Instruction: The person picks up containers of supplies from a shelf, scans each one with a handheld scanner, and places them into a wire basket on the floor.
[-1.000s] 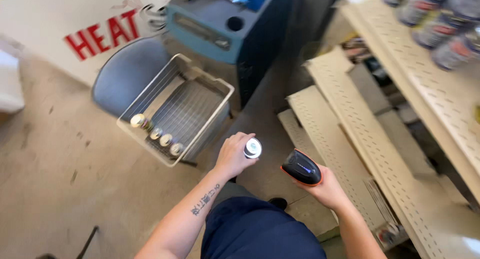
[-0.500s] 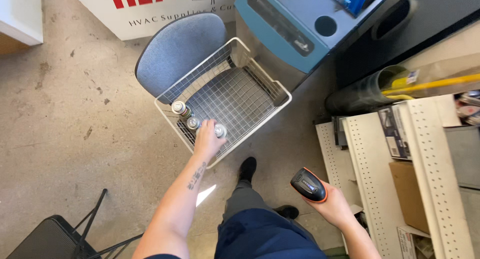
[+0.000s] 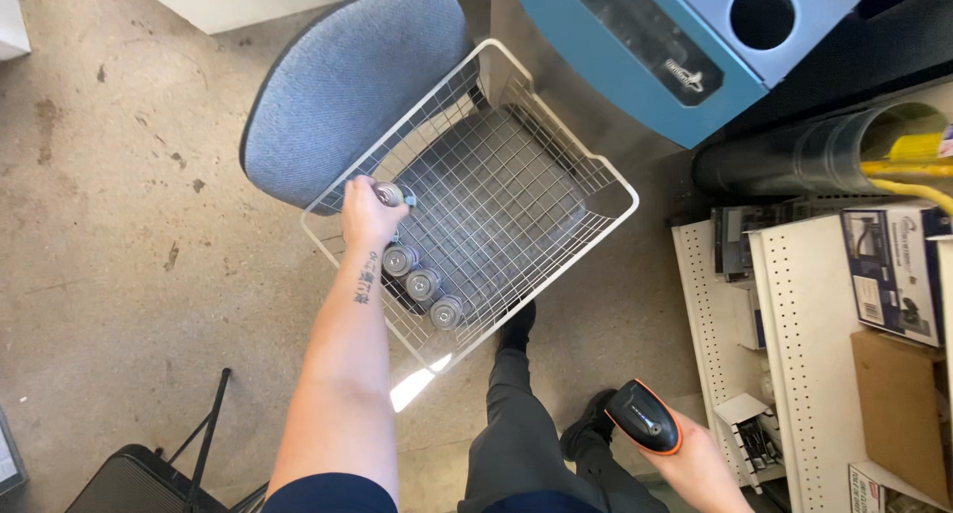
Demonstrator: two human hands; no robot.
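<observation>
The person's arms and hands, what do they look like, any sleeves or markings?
Both forearms are bare, with no gloves, watch or rings visible. The left hand belongs to an arm with a small dark tattoo running lengthwise along the inner forearm near the wrist; I can't make out its design. A dark navy short sleeve shows at the upper arm. The right hand and wrist show no markings.

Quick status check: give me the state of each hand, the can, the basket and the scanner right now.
Left hand: gripping a can.
Can: upright, at the basket's left wall.
Wire basket: resting on the chair seat, three cans lined up inside.
Right hand: holding the scanner.
Scanner: held clear of the basket.
</observation>
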